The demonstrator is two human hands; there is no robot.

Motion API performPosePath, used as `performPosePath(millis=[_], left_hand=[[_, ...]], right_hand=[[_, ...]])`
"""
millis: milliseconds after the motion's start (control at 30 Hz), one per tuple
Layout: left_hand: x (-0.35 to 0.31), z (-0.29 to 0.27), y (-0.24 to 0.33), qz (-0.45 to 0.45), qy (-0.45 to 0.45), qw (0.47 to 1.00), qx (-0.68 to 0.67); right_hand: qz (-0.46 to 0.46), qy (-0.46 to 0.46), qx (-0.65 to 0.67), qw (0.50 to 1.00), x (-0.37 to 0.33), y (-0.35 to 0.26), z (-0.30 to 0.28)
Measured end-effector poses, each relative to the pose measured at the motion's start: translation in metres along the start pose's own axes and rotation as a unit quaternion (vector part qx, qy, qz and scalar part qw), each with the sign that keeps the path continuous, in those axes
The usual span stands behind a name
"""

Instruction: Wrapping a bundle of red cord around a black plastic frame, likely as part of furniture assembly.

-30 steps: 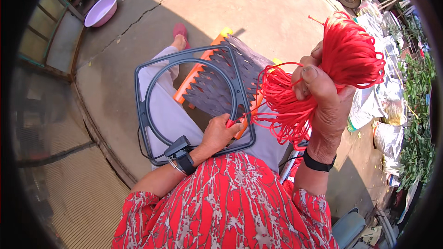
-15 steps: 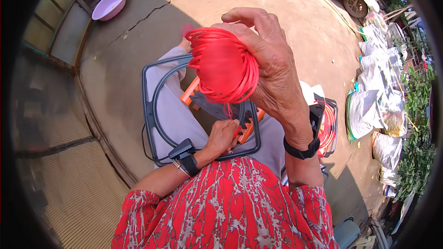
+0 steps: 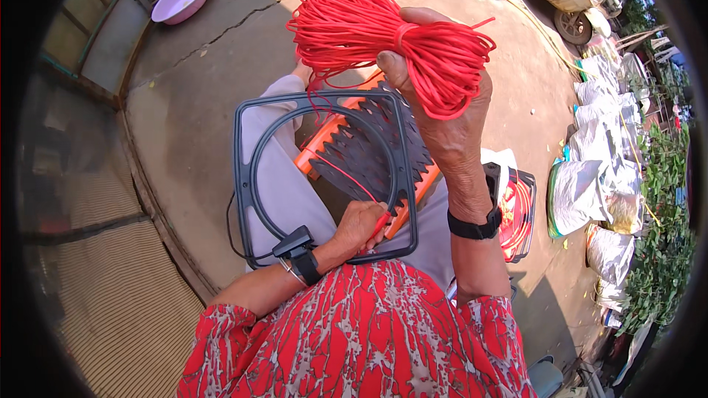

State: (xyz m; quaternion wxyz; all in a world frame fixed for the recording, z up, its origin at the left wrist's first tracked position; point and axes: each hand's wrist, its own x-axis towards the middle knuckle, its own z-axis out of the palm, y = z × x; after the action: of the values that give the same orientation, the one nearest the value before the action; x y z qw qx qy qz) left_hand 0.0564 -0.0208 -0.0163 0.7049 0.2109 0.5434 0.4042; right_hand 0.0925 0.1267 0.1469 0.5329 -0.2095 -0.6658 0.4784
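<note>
From where I stand, the right hand point(image 3: 451, 131) is up toward twelve o'clock, thumb and fingers curled around the tied waist of a thick bundle of glossy red cord point(image 3: 361, 26). A thin red strand point(image 3: 346, 175) trails across to the left hand point(image 3: 360, 222), which is closed on a short red stub point(image 3: 382, 221); what that is I can't tell. That hand sits at five o'clock on a dark grey squarish frame point(image 3: 240, 155) with a round inner ring, lying across the lap. Past it is an orange-railed stool with dark jagged strips point(image 3: 369, 149). White woven sacks point(image 3: 582, 195) line three o'clock; a round purple basin point(image 3: 181, 0), ten.
</note>
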Motion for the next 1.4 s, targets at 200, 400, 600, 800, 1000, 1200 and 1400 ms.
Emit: performPosePath(millis=[200, 400, 600, 800, 1000, 1200, 1400], left_hand=[[0.0, -0.001, -0.003, 0.03, -0.005, 1.0, 0.006], [0.004, -0.003, -0.012, 0.038, 0.0, 0.999, -0.001], [0.003, -0.001, -0.005, 0.094, 0.026, 0.994, 0.041], [0.018, -0.014, -0.014, 0.067, 0.069, 0.994, 0.059], [0.019, -0.017, 0.006, 0.118, 0.135, 0.983, 0.034], [0.042, -0.024, -0.015, 0.163, 0.198, 0.963, 0.077], [0.041, -0.024, -0.011, 0.167, 0.202, 0.961, 0.085]], right_hand=[[-0.09, -0.273, -0.337, 0.897, -0.076, 0.102, -0.03], [-0.138, -0.431, -0.391, 0.801, -0.097, 0.133, -0.046], [-0.036, -0.61, -0.472, 0.635, -0.081, 0.103, -0.039], [0.018, -0.199, -0.334, 0.921, -0.089, 0.064, -0.061], [0.122, -0.243, -0.463, 0.844, -0.159, 0.054, -0.067], [0.08, -0.238, -0.587, 0.769, -0.177, 0.078, -0.039], [0.135, -0.161, -0.495, 0.843, -0.176, 0.08, -0.046]])
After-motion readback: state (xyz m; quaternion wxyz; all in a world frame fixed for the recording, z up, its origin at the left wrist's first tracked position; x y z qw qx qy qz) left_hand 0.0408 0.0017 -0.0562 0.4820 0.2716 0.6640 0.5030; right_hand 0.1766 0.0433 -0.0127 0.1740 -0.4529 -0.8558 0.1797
